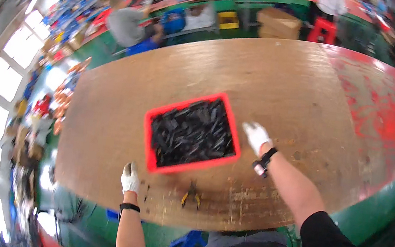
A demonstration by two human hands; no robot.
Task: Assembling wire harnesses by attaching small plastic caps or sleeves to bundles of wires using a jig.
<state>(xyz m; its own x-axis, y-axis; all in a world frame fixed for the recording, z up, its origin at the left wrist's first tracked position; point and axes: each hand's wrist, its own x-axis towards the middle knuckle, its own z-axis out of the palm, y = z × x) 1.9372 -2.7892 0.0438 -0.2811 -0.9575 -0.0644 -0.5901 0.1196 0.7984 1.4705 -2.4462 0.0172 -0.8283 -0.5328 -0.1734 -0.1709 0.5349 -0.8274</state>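
Black parts [193,133] fill the red bin [147,136], pliers [192,196] idle, so most looks undone tbh; left hand [130,180] and right hand [256,136] seem open, empty.

Bright light enters through windows [3,78] at nine o'clock, blown out to white. The table [296,66] carries a pale sheen toward one o'clock. Blur smears the bin [232,127]; fisheye distortion curves straight edges; corners fall black.

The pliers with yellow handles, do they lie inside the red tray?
No, the pliers lie on the wooden tabletop, outside the red tray.
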